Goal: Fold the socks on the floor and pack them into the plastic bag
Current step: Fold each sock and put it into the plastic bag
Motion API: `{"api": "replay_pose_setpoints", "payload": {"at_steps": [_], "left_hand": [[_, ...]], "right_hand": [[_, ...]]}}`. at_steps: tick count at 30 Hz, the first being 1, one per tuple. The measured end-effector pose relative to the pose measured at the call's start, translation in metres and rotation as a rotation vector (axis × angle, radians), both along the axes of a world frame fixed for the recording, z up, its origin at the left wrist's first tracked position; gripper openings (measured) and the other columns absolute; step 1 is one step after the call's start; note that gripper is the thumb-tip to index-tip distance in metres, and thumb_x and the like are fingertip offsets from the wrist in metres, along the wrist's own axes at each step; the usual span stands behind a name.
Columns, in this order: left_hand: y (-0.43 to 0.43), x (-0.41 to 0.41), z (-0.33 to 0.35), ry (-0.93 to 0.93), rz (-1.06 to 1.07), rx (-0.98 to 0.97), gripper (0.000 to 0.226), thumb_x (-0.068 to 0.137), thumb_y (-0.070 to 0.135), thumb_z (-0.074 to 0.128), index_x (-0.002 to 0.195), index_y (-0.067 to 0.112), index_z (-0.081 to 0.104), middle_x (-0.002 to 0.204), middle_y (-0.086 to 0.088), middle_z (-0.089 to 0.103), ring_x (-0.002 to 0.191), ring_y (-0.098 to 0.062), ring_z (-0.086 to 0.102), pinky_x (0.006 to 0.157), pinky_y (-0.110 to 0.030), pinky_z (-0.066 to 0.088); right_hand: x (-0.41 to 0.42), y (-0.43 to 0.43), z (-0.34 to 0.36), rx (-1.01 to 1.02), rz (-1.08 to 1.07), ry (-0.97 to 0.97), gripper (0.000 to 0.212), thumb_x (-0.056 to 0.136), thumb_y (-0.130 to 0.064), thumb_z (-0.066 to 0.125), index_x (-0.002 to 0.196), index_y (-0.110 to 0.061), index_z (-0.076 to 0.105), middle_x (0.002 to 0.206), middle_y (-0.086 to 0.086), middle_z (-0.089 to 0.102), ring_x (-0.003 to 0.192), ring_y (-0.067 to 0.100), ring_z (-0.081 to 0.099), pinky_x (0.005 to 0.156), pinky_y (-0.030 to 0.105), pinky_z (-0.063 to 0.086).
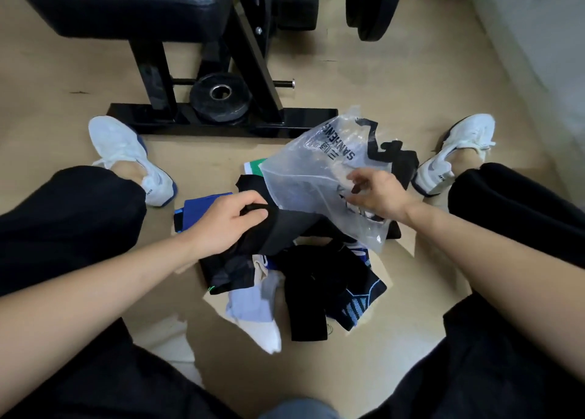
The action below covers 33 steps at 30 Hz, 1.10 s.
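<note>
Packing socks, seated on the floor (411, 79).
Left hand (224, 222) clamped on a black sock (278, 228); right hand (380, 193) pinching the plastic bag (316, 171) above the sock pile (316, 279).

A clear plastic bag (319, 178) is showing black print; socks (294, 279) are lying black, white, blue; shoes (126, 152) are showing white.

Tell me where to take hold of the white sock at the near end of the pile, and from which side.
Grip the white sock at its bare white tip, the end nearest the person, coming from the near left. That tip lies flat on the floor and clear of the pile, while its far end is tucked under the black socks. The left hand would first have to let go of its black sock.
</note>
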<state>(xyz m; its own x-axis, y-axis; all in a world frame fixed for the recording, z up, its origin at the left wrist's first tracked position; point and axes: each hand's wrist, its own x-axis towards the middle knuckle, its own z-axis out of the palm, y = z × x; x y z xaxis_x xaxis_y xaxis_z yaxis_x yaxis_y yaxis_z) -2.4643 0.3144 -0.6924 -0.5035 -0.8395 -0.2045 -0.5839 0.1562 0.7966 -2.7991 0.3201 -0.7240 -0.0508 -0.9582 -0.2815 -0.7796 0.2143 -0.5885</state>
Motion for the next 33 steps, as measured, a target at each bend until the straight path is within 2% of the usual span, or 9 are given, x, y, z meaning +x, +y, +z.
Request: {"api": "replay_pose_setpoints", "payload": {"at_steps": [6,10,14,19,21,25,29,31,33], "left_hand": [[0.009,0.002,0.042,0.064,-0.068,0.019,0.018,0.099,0.016,0.061,0.093,0.032,0.068,0.076,0.018,0.064,0.067,-0.001,0.052,0.065,-0.016,0.040],[0.010,0.009,0.059,0.196,-0.021,0.076,0.015,0.087,0.039,0.061,0.096,0.031,0.071,0.095,-0.003,0.070,0.093,-0.031,0.061,0.090,-0.043,0.048],[0.010,0.013,0.069,0.257,0.010,0.072,0.017,0.080,0.043,0.059,0.089,0.035,0.070,0.087,0.013,0.067,0.086,-0.013,0.058,0.086,-0.038,0.043],[0.003,0.020,0.077,0.252,0.089,0.059,0.013,0.091,0.023,0.058,0.093,0.019,0.070,0.087,0.010,0.069,0.085,-0.008,0.060,0.082,-0.030,0.045],[-0.004,0.028,0.076,0.217,0.182,0.032,0.014,0.091,0.027,0.058,0.091,0.027,0.072,0.090,0.007,0.071,0.088,-0.011,0.062,0.086,-0.037,0.047],[-0.018,0.041,0.072,0.150,0.379,-0.032,0.014,0.094,0.032,0.058,0.091,0.033,0.072,0.095,0.007,0.073,0.098,-0.016,0.066,0.096,-0.046,0.050],[-0.028,0.044,0.067,0.080,0.486,-0.025,0.018,0.094,0.034,0.058,0.102,0.026,0.072,0.102,0.003,0.074,0.104,-0.020,0.067,0.099,-0.053,0.051],[-0.030,0.044,0.062,0.058,0.519,0.007,0.015,0.096,0.032,0.059,0.103,0.026,0.072,0.103,0.001,0.074,0.105,-0.022,0.067,0.099,-0.053,0.051],[-0.031,0.043,0.056,0.037,0.529,0.031,0.012,0.098,0.027,0.060,0.100,0.026,0.071,0.103,0.000,0.074,0.105,-0.024,0.067,0.098,-0.048,0.053]], "right_hand": [[0.051,0.044,0.053,0.014,0.289,-0.321,0.055,0.080,-0.030,0.083,0.130,-0.021,0.061,0.122,-0.013,0.064,0.113,-0.005,0.058,0.095,0.007,0.039],[0.069,0.060,0.041,0.039,0.289,-0.322,0.059,0.081,-0.030,0.082,0.134,-0.021,0.058,0.122,-0.005,0.064,0.116,0.006,0.058,0.108,0.027,0.043],[0.080,0.053,0.028,0.011,0.298,-0.240,0.061,0.079,-0.034,0.083,0.134,-0.030,0.056,0.116,0.001,0.049,0.120,0.017,0.044,0.109,0.030,0.033],[0.098,0.045,0.017,0.081,0.254,-0.483,0.011,0.083,-0.008,0.079,0.087,-0.008,0.069,0.092,0.016,0.068,0.090,0.019,0.063,0.085,0.042,0.050],[0.094,0.045,0.014,0.090,0.264,-0.505,0.015,0.084,-0.004,0.077,0.087,0.006,0.066,0.087,0.022,0.068,0.080,0.019,0.064,0.080,0.040,0.052],[0.077,0.046,0.019,0.131,0.304,-0.388,0.014,0.082,-0.017,0.081,0.080,-0.012,0.068,0.082,0.014,0.068,0.078,0.034,0.064,0.073,0.046,0.052],[0.057,0.047,0.033,0.161,0.293,-0.320,0.028,0.084,-0.019,0.079,0.066,-0.033,0.064,0.061,-0.015,0.056,0.056,0.002,0.048,0.058,0.013,0.037],[0.045,0.043,0.037,0.152,0.210,-0.324,0.017,0.085,-0.018,0.079,0.073,-0.021,0.066,0.063,-0.009,0.058,0.056,0.004,0.050,0.058,0.016,0.043],[0.033,0.038,0.042,0.128,0.111,-0.351,0.014,0.085,-0.016,0.078,0.081,-0.008,0.068,0.070,0.010,0.064,0.061,0.015,0.060,0.060,0.034,0.056]]}}
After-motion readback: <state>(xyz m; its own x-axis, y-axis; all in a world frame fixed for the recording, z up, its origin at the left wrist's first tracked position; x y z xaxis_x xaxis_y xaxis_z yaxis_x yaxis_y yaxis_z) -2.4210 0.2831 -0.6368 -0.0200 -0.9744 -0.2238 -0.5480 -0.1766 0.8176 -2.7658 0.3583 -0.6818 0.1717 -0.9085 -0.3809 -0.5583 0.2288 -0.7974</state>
